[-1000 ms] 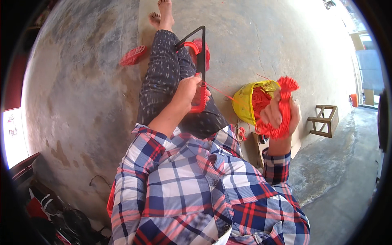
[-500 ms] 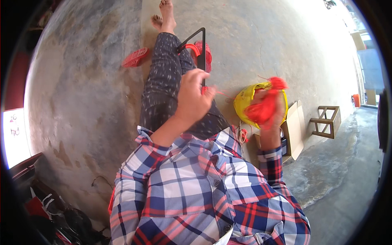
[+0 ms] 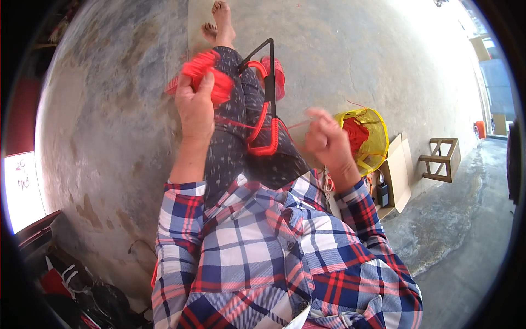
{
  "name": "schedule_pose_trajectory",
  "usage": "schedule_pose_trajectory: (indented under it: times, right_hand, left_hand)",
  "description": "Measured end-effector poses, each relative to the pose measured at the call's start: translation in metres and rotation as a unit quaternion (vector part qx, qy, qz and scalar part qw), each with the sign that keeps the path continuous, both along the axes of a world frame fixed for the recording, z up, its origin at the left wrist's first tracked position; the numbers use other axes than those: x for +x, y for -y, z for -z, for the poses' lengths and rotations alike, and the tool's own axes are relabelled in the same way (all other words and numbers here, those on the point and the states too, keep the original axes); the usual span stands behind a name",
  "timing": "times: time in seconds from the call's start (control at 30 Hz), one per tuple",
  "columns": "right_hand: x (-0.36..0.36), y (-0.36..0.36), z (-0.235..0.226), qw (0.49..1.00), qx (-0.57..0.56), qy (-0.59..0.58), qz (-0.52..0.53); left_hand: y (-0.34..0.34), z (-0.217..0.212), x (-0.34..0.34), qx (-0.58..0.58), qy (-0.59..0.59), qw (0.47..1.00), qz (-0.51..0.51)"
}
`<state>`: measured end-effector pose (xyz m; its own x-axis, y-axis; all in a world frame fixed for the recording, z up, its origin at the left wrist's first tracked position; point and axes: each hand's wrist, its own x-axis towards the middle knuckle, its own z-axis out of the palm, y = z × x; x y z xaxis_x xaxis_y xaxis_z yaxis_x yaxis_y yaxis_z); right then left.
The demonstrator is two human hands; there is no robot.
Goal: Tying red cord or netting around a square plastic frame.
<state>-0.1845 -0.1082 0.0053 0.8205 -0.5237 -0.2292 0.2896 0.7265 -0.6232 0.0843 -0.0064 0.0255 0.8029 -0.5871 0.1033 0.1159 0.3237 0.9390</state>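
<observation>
My left hand (image 3: pixel 195 112) is closed around a bundle of red cord (image 3: pixel 219 86), held over the left side of my thighs and blurred by motion. From the bundle a strand runs right to a black, angular frame (image 3: pixel 270 71) resting on my legs. Red cord (image 3: pixel 265 150) is wound tightly round the frame's near end, and more red covers a curved piece inside it. Right of the frame, my right hand (image 3: pixel 330 143) has its fingers bent together on a thin red strand stretched from the wound end; its fingertips are blurred.
A yellow basket (image 3: pixel 387 131) with red cord in it stands right of my right hand. Beside it are an open cardboard box (image 3: pixel 399 175) and a small wooden stool (image 3: pixel 440 160). Red sandals (image 3: pixel 279 77) lie by my legs on the concrete floor (image 3: pixel 131 137).
The red bundle has passed from my right hand to my left, going from over the basket to the frame's left side. My right hand has moved left, toward the frame.
</observation>
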Motion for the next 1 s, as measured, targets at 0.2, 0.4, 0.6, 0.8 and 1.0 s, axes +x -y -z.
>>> schedule_pose_trajectory:
  times: [0.2,0.4,0.6,0.8,1.0]
  right_hand:
    - [0.02,0.035,0.033,0.911,-0.239,-0.33,-0.069]
    - [0.051,0.01,0.054,0.856,-0.376,-0.307,-0.179]
    - [0.029,0.023,0.045,0.836,-0.46,-0.298,-0.007]
    - [-0.005,0.032,-0.021,0.965,-0.198,-0.119,0.121]
    - [-0.032,0.021,-0.054,0.982,-0.067,0.121,0.128]
  left_hand:
    - [-0.019,0.034,-0.035,0.326,0.552,0.72,0.263]
    - [0.0,0.041,-0.052,0.382,0.462,0.763,0.241]
    - [0.011,0.051,-0.046,0.257,0.441,0.833,0.215]
    - [0.023,0.077,-0.043,0.223,-0.155,0.917,0.291]
    - [0.023,0.074,-0.072,0.19,-0.213,0.909,0.304]
